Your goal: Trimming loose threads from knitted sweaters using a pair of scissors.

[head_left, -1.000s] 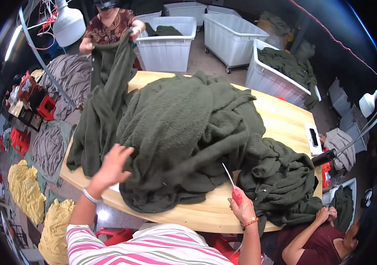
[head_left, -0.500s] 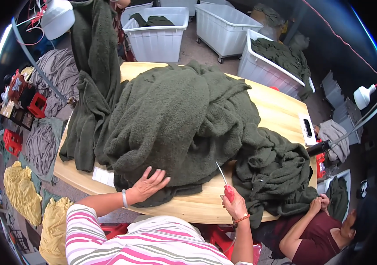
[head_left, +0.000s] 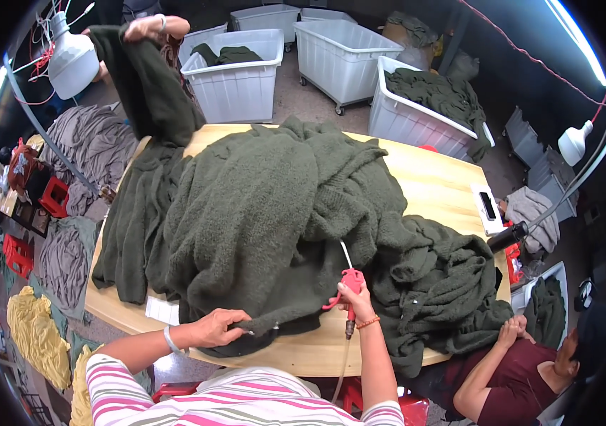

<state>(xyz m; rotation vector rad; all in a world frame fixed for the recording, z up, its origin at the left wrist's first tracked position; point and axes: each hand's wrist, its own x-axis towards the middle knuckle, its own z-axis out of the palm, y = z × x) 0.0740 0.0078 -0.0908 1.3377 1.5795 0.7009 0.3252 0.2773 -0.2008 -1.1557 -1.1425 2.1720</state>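
A big heap of dark green fleecy knit garments [head_left: 246, 195] covers the middle of the table. At its near edge my left hand [head_left: 215, 329] is closed, pinching the hem of a green garment [head_left: 282, 319] and drawing it up into a narrow band. My right hand [head_left: 357, 297] grips a red air blow gun [head_left: 349, 279] with a hose running down from its handle. The gun's thin metal nozzle points away from me and reaches up to the cloth, where its tip lies against or just in front of the folds.
Another person's hand [head_left: 145, 28] lifts a green garment at the far left. A person in a maroon shirt [head_left: 526, 380] sits at the right beside more green knitwear [head_left: 438, 284]. A white box with a dark phone-like object [head_left: 487, 206] lies on the wooden table [head_left: 441, 177]. White wheeled bins [head_left: 345, 67] stand beyond.
My left hand has gone from lying spread on the heap to pinching the hem. My right hand has moved the blow gun up and leftward. At the far left, the other person's garment is raised and shifted.
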